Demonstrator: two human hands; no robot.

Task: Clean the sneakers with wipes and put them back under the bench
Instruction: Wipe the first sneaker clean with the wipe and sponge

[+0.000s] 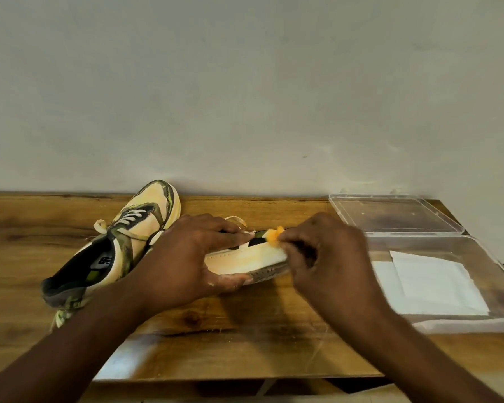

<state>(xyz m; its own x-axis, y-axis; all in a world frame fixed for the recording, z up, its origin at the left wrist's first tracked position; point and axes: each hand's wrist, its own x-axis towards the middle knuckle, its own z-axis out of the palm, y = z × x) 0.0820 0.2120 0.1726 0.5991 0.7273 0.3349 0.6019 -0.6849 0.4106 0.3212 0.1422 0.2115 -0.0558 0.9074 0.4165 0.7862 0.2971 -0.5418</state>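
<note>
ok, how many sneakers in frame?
2. One sneaker lies on the wooden bench top at the left, untouched. The other sneaker is on its side at centre, gripped by the left hand and largely hidden behind it.

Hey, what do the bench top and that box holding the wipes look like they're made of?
Bench top: looks like wood, brown with grain streaks and a slight sheen; could be veneer. Box: clear, glossy, seemingly rigid plastic, since the white wipes show through it.

Left hand (184,257) grips a sneaker (245,258); right hand (329,251) presses an orange-stained wipe (274,235) against it.
</note>
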